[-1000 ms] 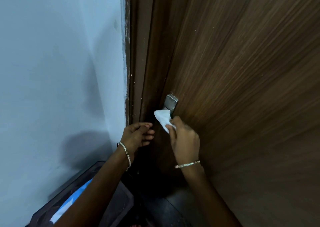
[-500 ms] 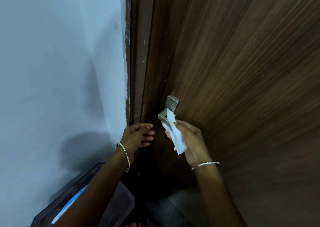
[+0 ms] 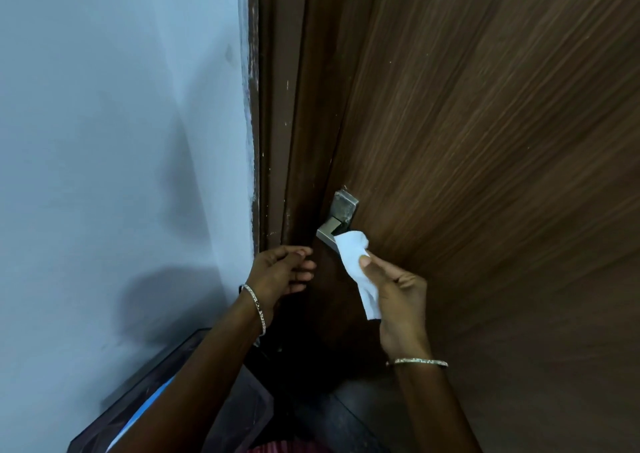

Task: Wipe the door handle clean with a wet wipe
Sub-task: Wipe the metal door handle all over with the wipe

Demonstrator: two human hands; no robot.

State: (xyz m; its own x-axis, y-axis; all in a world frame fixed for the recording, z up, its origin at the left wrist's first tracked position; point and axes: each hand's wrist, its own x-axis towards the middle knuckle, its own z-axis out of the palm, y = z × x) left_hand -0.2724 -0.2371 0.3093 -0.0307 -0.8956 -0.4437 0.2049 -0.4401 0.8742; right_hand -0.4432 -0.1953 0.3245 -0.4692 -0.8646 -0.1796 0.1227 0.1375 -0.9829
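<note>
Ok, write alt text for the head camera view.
A right hand presses a white wipe against a metal door handle on a brown wooden door. The left hand rests at the door's edge, beside a pale blue wall.

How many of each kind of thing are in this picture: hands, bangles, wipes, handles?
Hands: 2, left hand and right hand
Bangles: 2, left bangle and right bangle
Wipes: 1, the wipe held in the right hand
Handles: 1, the handle on the door
Total: 6
</note>
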